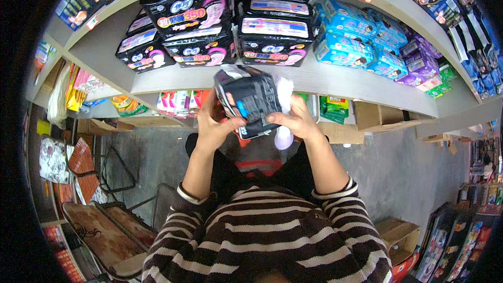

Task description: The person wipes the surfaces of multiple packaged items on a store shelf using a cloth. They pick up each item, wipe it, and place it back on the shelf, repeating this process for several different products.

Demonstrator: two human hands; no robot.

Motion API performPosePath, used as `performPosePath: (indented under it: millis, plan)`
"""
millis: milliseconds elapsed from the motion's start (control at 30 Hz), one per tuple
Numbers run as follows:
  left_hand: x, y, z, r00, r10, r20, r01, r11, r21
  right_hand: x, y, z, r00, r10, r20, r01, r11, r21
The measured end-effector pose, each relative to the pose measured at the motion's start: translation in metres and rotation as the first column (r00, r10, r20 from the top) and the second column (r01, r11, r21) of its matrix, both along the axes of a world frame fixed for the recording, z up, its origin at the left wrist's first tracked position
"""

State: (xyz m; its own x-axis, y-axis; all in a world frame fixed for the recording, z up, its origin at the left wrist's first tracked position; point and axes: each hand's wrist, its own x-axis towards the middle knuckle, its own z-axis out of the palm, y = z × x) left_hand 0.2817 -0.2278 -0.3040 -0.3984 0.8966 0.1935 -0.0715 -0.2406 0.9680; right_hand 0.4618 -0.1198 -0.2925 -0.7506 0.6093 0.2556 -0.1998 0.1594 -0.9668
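In front of the shelf, a black package of sanitary pads [254,99] is held tilted between my two hands. My left hand [214,123] is closed round its left side, the thumb lying on the near face. At the package's right edge, my right hand [298,119] presses its thumb against the wrapper. That same hand also grips a brush-like thing with a white top and a lilac handle [283,139], which sticks out below the fingers. Stacked black packages of pads [198,47] stand on the shelf just beyond.
Blue packages [343,50] and purple ones [422,63] fill the shelf's right part. Below the shelf board [178,79] are more goods and an open cardboard box [385,117]. A worn folding chair [105,236] stands at the lower left, another cardboard box [401,238] at the lower right.
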Motion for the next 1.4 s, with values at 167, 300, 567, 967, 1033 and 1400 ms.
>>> performPosePath:
  millis: [167, 300, 567, 967, 1033, 1400]
  plan:
    - [0.001, -0.003, 0.004, 0.999, 0.008, 0.039, -0.012, 0.995, 0.102, 0.009, 0.003, -0.031, 0.94, -0.09, -0.328, -0.119, 0.816, -0.565]
    - [-0.007, 0.009, 0.0, 0.879, -0.4, 0.26, 0.428, 0.902, -0.057, 0.028, 0.009, -0.049, 0.944, -0.131, -0.303, -0.058, 0.837, -0.543]
    - [0.051, 0.081, -0.004, 0.884, -0.437, 0.168, 0.458, 0.882, -0.113, 0.117, 0.039, -0.02, 0.765, -0.642, -0.05, 0.629, 0.762, -0.152]
    - [0.116, 0.179, -0.007, 0.651, 0.018, -0.759, 0.133, 0.981, 0.138, 0.168, 0.037, -0.027, 0.593, -0.798, -0.105, 0.789, 0.602, -0.125]
    - [0.106, 0.168, -0.011, 0.788, -0.188, -0.586, 0.095, 0.978, -0.186, 0.156, 0.032, -0.038, 0.644, -0.753, 0.136, 0.756, 0.653, 0.039]
    - [-0.002, 0.139, -0.01, 0.856, -0.093, -0.509, 0.048, 0.994, -0.101, 0.014, 0.046, -0.05, 0.749, -0.559, 0.355, -0.151, 0.377, 0.914]
